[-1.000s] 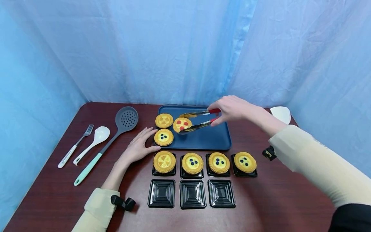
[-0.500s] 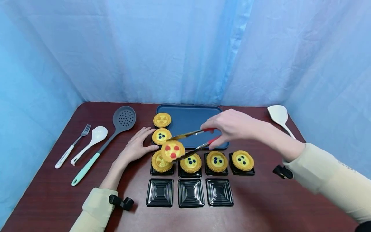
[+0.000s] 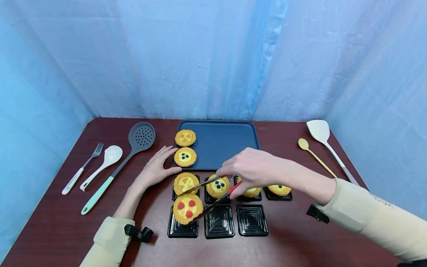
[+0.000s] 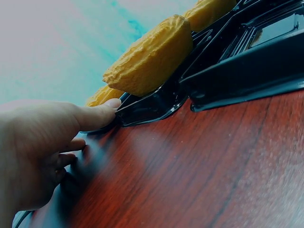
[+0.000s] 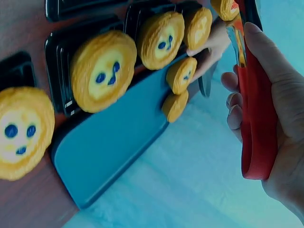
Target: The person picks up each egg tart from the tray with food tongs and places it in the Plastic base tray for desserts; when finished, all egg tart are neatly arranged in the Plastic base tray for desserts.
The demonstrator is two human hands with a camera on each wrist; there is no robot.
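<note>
My right hand [image 3: 250, 170] grips red-handled tongs [image 5: 259, 114], whose tips pinch a tart with red berries [image 3: 187, 208]. This tart is over the front-left black square container [image 3: 182, 231]; whether it touches the bottom cannot be told. My left hand [image 3: 157, 170] rests at the left edge of the blue tray [image 3: 227, 144], fingers spread, beside a blueberry tart [image 3: 185, 157]. A tart with yellow wedges [image 3: 185, 137] lies behind that one on the tray. In the left wrist view, the left thumb is close to a container holding a tart [image 4: 152, 57].
A row of black containers holds a wedge-topped tart [image 3: 185, 181] and several blueberry tarts [image 3: 217, 186]. In front are two bare containers [image 3: 219, 222]. A fork [image 3: 83, 167], white ladle [image 3: 112, 155] and skimmer [image 3: 141, 137] lie left; a white turner [image 3: 318, 130] and yellow spoon [image 3: 303, 144] lie right.
My right hand has carried the red-berry tart in the tongs from the tray, over the back row, toward me to the front-left container. The left hand has stayed at the tray's edge.
</note>
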